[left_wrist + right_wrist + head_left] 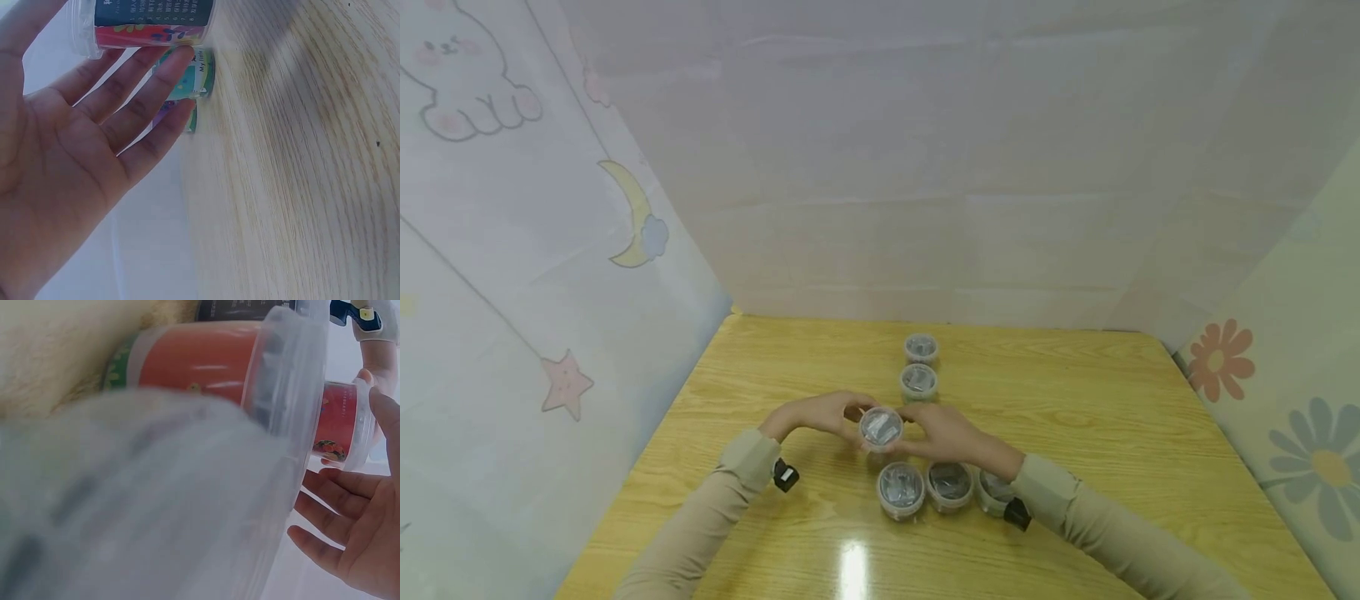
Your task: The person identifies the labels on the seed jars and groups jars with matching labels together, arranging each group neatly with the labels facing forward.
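Observation:
A round clear-lidded plastic tub is held between both hands in the middle of the table. My left hand grips its left side; in the left wrist view the tub shows a dark and red label, with the fingers fairly straight beside it. From the right, my right hand holds the same tub with thumb and fingers. In the right wrist view this tub has a red label, and the right hand is partly hidden by a nearer tub.
Two similar tubs stand in a line behind the hands. Nearer the person, three more tubs form a side-by-side row, the rightmost partly covered by the right wrist. The wooden table meets papered walls at the back and sides.

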The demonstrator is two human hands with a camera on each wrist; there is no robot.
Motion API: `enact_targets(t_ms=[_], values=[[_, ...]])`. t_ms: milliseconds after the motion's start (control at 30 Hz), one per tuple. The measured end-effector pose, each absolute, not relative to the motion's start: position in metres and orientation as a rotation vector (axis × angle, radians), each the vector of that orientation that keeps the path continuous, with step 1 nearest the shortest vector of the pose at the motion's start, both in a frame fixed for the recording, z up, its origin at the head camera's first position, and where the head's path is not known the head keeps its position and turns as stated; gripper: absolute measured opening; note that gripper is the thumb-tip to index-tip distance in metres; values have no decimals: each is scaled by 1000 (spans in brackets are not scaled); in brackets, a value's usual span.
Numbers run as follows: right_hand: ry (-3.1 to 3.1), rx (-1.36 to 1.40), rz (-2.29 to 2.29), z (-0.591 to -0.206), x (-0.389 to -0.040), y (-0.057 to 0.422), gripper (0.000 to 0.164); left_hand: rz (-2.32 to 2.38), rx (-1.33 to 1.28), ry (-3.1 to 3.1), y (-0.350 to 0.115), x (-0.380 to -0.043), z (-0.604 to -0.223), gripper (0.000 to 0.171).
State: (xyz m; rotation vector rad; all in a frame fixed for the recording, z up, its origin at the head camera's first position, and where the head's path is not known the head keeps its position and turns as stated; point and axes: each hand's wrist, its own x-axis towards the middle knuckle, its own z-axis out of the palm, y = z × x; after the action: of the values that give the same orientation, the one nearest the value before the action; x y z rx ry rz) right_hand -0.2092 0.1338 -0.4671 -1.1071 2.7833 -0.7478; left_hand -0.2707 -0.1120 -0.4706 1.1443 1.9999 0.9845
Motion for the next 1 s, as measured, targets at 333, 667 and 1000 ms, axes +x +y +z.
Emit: enact_targets(t_ms=[333,667,1000], values=[[2784,-1074,-768,-466,-212,140,63,994,1133,2038,-107,-270,-468,59],[2796,-1106,-814,-467,-216,145,51,1026,1150,2075,-102,-269,-466,63],[2787,-1099,-844,-464,-217,155,61,1018,1163,2113,-96,-271,-465,65]])
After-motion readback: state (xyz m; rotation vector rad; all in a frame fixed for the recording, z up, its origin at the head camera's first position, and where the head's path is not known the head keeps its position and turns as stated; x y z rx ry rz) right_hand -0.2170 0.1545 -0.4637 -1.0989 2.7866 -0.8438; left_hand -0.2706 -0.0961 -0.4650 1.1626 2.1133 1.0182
